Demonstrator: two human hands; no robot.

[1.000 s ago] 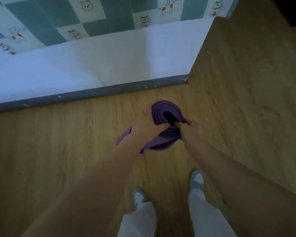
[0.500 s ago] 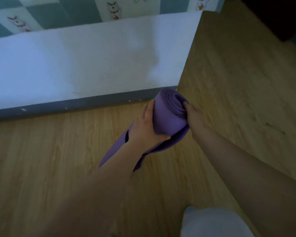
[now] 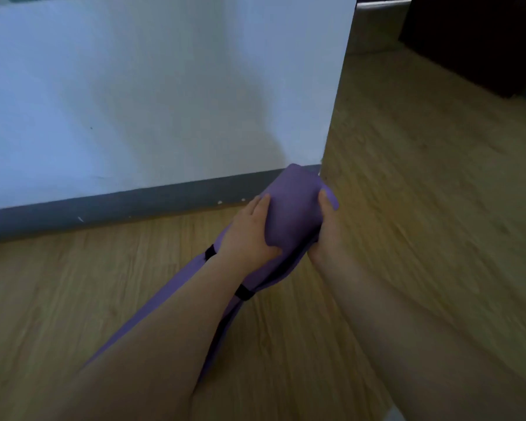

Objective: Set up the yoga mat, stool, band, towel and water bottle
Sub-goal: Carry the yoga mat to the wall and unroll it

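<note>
- Purple yoga mat [image 3: 292, 208], rolled and strapped, angled low over the wooden floor [image 3: 422, 208] near a white wall [image 3: 164, 101].
- Left hand [image 3: 249, 235] and right hand [image 3: 325, 235] each grip its upper end.
- Mat not unrolled; stool, band, towel, bottle unseen.

Wood floor [image 3: 422, 208] (purple yoga mat [image 3: 292, 208] trailing down)

The yoga mat [image 3: 292, 208] at centre was plain purple, crossed by black straps [image 3: 244, 292]. The floor [image 3: 422, 192] showed yellow-brown wood grain. The wall [image 3: 164, 86] in the upper left was pale bluish-white, edged below by a grey-blue skirting board [image 3: 104, 208] flecked with white chips.
</note>
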